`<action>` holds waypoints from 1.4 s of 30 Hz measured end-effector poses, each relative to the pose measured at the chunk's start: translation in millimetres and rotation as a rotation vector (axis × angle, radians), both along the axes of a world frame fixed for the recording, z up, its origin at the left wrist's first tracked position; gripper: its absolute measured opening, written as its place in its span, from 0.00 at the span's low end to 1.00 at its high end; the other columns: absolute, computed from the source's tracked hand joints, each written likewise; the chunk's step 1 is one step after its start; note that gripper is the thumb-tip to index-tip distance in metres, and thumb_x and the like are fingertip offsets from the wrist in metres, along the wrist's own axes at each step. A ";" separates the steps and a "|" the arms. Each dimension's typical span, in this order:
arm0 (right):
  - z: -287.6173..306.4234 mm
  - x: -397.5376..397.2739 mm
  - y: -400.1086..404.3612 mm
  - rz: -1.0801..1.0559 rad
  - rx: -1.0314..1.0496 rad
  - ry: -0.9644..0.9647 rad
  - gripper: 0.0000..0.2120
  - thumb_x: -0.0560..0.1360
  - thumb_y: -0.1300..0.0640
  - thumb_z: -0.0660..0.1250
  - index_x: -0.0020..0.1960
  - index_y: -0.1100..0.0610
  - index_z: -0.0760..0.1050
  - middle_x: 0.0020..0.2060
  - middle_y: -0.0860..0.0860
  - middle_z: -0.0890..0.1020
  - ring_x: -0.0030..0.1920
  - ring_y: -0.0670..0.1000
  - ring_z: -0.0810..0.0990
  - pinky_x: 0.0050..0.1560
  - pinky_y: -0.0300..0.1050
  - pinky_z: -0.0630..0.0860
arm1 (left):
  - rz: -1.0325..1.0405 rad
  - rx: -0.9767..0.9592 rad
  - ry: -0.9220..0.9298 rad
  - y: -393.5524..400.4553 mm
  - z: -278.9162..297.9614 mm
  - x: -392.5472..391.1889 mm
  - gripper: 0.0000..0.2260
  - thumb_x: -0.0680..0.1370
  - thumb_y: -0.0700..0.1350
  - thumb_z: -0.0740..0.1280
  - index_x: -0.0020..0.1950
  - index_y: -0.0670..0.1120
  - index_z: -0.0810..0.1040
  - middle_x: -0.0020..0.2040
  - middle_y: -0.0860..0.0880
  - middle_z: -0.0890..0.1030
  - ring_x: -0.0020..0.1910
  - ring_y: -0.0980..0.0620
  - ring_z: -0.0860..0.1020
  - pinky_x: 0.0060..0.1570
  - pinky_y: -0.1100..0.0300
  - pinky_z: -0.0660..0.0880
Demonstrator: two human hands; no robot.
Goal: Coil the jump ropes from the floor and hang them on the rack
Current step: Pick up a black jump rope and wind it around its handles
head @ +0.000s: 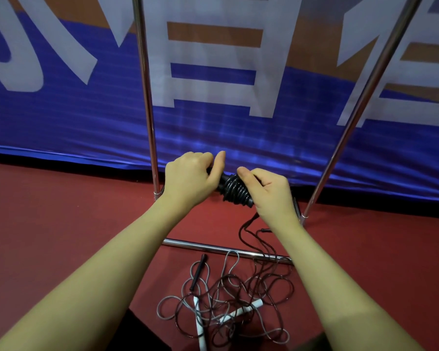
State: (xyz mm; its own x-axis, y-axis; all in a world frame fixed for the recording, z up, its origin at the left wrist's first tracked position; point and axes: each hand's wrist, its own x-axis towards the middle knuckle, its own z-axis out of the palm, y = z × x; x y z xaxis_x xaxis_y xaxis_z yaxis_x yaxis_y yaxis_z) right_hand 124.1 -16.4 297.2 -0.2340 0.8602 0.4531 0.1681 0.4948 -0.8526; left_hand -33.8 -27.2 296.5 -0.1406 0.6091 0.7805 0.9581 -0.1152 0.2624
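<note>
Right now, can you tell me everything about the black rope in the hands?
The black jump rope is wound in tight coils around its dark handles, making a fat, shiny, rubbery-looking bundle. It is held level above the red floor, in front of the rack. The left hand grips one end and the right hand the other. A loose tail hangs down toward the floor.
</note>
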 end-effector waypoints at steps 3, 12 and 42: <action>-0.7 1.1 1.6 0.034 -0.036 0.010 0.23 0.77 0.56 0.66 0.28 0.66 0.66 0.20 0.45 0.64 0.25 0.43 0.61 0.28 0.36 0.60 | -0.021 0.022 0.022 0.2 0.9 -3.8 0.22 0.78 0.53 0.52 0.25 0.46 0.59 0.19 0.51 0.62 0.21 0.46 0.63 0.26 0.65 0.48; 2.9 11.3 8.9 0.185 -0.100 -0.087 0.12 0.70 0.57 0.74 0.30 0.59 0.77 0.26 0.53 0.75 0.29 0.47 0.70 0.33 0.38 0.67 | -0.160 0.021 0.341 2.3 -3.2 -13.0 0.22 0.76 0.46 0.57 0.21 0.45 0.65 0.18 0.49 0.66 0.17 0.46 0.67 0.26 0.65 0.51; -3.0 -6.0 -0.1 0.439 -0.393 0.007 0.14 0.82 0.61 0.53 0.43 0.60 0.74 0.25 0.48 0.67 0.21 0.42 0.59 0.22 0.35 0.61 | 0.042 -0.291 -0.633 -0.3 17.5 -0.2 0.24 0.84 0.48 0.46 0.47 0.35 0.75 0.35 0.41 0.71 0.41 0.40 0.72 0.42 0.50 0.66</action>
State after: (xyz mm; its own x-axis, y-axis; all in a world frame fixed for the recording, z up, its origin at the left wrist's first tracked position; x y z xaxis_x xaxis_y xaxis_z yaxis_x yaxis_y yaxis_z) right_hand 118.1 -16.5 294.2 -0.6040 0.7875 0.1228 0.0127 0.1635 -0.9865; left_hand -34.1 -27.4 314.0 -0.5424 0.7652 0.3468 0.6129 0.0781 0.7863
